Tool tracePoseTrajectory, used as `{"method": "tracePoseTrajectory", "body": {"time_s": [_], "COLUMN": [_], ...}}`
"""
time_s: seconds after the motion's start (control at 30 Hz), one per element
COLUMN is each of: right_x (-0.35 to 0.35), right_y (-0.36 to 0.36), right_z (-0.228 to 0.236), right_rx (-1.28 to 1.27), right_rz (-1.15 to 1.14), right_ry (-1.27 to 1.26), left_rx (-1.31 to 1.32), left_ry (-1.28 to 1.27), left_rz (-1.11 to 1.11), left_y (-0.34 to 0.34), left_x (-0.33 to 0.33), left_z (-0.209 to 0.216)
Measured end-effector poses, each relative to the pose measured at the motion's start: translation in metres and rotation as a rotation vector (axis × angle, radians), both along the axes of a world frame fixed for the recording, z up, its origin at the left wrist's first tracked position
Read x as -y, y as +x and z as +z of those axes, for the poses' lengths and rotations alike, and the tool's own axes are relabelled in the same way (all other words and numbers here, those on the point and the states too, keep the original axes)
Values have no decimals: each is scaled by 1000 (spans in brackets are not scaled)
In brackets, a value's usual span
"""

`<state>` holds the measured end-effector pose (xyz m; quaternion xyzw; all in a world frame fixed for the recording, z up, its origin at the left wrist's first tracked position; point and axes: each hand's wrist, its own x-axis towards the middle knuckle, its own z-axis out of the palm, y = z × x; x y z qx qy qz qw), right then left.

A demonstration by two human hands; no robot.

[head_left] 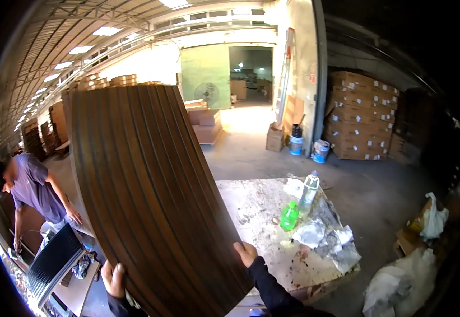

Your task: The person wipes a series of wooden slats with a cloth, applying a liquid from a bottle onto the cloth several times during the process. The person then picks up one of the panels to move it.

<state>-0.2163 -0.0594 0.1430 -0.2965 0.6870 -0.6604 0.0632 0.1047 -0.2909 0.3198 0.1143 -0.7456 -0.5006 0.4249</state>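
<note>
A large dark brown grooved wood panel (150, 174) stands tilted up in front of me, its far end raised high. My left hand (114, 280) grips its left edge near the bottom, thumb on the face. On the right edge, my right hand (246, 254) clasps the panel with the fingers hidden behind it. Beyond the panel's right side lies a paint-stained white worktable (251, 203). A green bottle (289, 216), a clear bottle (309, 191) and crumpled white paper (327, 238) rest on it.
At the left, a person in a purple shirt (39, 182) bends beside a dark slatted panel (55, 264). Stacked cartons (364, 116) stand at the right, near paint buckets (319, 151). White plastic bags (401, 285) lie at the lower right. A ladder (285, 74) leans by the doorway.
</note>
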Motion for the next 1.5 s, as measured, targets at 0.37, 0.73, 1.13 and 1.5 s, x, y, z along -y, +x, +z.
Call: {"method": "tracePoseTrajectory", "body": {"time_s": [0.37, 0.73, 1.13, 1.5], "right_x": [-99, -151, -129, -151], "right_y": [119, 113, 24, 67], "right_z": [-92, -131, -34, -66], "right_rx": [411, 739, -53, -198], "right_rz": [-529, -641, -380, -366], "right_ry": [336, 470, 740, 773], "left_rx": [211, 491, 947, 381], "left_ry": [527, 610, -404, -124], "left_rz": [-221, -400, -6, 566], "left_y": [-56, 55, -55, -21], "left_x": [68, -12, 28, 45], "left_z": [-196, -268, -159, -180]}}
